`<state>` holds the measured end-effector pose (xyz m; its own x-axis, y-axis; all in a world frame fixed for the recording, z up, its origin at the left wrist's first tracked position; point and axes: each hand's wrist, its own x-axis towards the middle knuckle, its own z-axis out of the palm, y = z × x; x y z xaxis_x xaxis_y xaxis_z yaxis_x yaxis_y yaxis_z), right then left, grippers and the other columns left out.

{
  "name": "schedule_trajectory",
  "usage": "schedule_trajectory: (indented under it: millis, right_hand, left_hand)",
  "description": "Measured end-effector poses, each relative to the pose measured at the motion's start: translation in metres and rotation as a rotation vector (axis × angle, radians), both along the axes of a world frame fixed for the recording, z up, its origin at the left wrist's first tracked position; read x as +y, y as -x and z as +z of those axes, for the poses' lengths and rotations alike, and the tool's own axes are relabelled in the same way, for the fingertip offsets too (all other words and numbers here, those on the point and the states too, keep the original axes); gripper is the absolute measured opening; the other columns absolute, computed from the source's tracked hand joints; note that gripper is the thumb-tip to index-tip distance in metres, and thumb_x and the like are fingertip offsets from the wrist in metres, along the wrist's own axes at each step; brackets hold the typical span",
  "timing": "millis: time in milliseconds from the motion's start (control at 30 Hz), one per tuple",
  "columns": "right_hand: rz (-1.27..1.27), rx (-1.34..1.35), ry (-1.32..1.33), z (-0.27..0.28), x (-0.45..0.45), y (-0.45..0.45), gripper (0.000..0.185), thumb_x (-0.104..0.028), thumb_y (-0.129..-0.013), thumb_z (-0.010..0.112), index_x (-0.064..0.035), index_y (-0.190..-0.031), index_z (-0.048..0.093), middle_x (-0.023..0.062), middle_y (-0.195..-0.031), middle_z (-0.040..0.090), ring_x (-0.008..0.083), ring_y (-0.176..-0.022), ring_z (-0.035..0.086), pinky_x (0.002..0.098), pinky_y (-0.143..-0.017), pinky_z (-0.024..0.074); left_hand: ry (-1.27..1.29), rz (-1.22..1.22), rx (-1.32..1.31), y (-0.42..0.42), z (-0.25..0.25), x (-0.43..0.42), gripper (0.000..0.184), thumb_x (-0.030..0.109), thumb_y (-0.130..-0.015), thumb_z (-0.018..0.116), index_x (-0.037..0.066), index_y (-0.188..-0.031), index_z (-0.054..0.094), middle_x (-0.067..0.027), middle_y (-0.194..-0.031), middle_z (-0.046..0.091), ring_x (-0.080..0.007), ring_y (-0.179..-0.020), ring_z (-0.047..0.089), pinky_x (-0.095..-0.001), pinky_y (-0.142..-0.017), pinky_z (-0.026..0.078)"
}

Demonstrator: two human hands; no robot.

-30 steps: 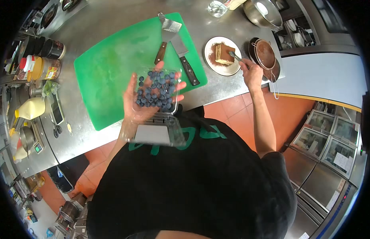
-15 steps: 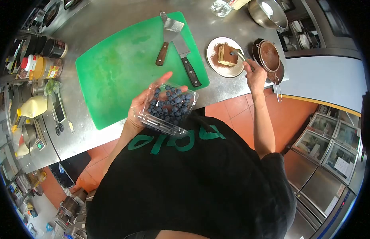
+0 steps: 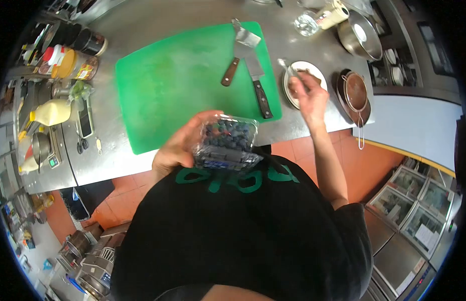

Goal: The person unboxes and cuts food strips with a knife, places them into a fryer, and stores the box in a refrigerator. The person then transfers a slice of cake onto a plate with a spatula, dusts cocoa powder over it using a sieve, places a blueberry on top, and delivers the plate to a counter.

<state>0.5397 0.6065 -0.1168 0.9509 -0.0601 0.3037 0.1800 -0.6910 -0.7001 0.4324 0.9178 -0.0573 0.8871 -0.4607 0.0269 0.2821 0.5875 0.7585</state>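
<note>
In my left hand (image 3: 180,143) is a clear plastic clamshell of blueberries (image 3: 228,134), tilted in front of my chest. My right hand (image 3: 310,98) is over the white plate (image 3: 318,71) and pinches a slim metal utensil (image 3: 288,68), blurred by motion. The utensil points up and left past the plate's edge, and its exact kind is unclear. My hand mostly hides the cocoa-dusted slice of cake on the plate. Left of the plate, a knife (image 3: 260,93) and a wooden-handled spatula (image 3: 231,72) lie on the green cutting board (image 3: 167,90).
Fine sieves (image 3: 354,93) stand right of the plate at the counter's edge. Behind are a steel bowl (image 3: 360,37), a glass (image 3: 306,23) and a cream-coloured bottle (image 3: 333,15). Jars (image 3: 77,65), a milk jug (image 3: 52,113), a phone (image 3: 85,123) and a scale (image 3: 53,159) are at left.
My right hand has turned, swinging the utensil's tip away from the cake to the upper left. The blueberry box has tipped in my left hand. The whole view has shifted slightly.
</note>
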Motion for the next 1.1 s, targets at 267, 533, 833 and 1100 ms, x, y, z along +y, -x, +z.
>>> schedule_trajectory:
  millis: [267, 533, 833, 1100]
  right_hand:
    - [0.364, 0.306, -0.393, 0.069, 0.141, -0.024, 0.029, -0.022, -0.084, 0.064, -0.0031, -0.103, 0.053, 0.0133, -0.076, 0.064, 0.0258, -0.064, 0.064, 0.0351, -0.057, 0.0486]
    - [0.712, -0.157, 0.048, 0.073, 0.195, 0.005, 0.032, -0.014, -0.073, 0.072, -0.0029, -0.098, 0.054, 0.0128, -0.114, 0.054, 0.029, -0.092, 0.056, 0.0382, -0.071, 0.0501]
    - [0.648, -0.228, 0.074, 0.028, 0.232, -0.057, 0.031, -0.015, -0.073, 0.071, -0.0026, -0.097, 0.056, 0.0142, -0.129, 0.044, 0.0341, -0.113, 0.045, 0.0419, -0.088, 0.045]
    - [0.625, -0.194, 0.206, -0.026, 0.28, -0.201, 0.028, -0.02, -0.076, 0.068, -0.0121, -0.102, 0.063, 0.0108, -0.121, 0.048, 0.0305, -0.109, 0.046, 0.0423, -0.09, 0.0432]
  left_hand:
    - [-0.127, 0.487, 0.407, 0.009, -0.027, 0.041, 0.032, 0.003, -0.081, 0.062, 0.001, -0.112, 0.055, -0.0106, -0.108, 0.06, -0.0172, -0.1, 0.056, -0.0322, -0.088, 0.046]
    - [0.065, 0.734, 0.423, -0.032, -0.038, 0.051, 0.027, 0.016, -0.088, 0.061, 0.002, -0.111, 0.057, -0.0066, -0.099, 0.063, -0.0129, -0.091, 0.059, -0.027, -0.079, 0.05]
    - [0.071, 0.646, 0.52, -0.125, -0.066, 0.089, 0.031, 0.021, -0.092, 0.053, 0.004, -0.118, 0.052, -0.0068, -0.1, 0.06, -0.0177, -0.094, 0.059, -0.0343, -0.081, 0.051]
    - [-0.192, 0.459, 0.456, -0.307, -0.107, 0.165, 0.03, 0.02, -0.091, 0.051, 0.004, -0.117, 0.054, -0.0109, -0.112, 0.059, -0.0225, -0.1, 0.058, -0.037, -0.086, 0.049]
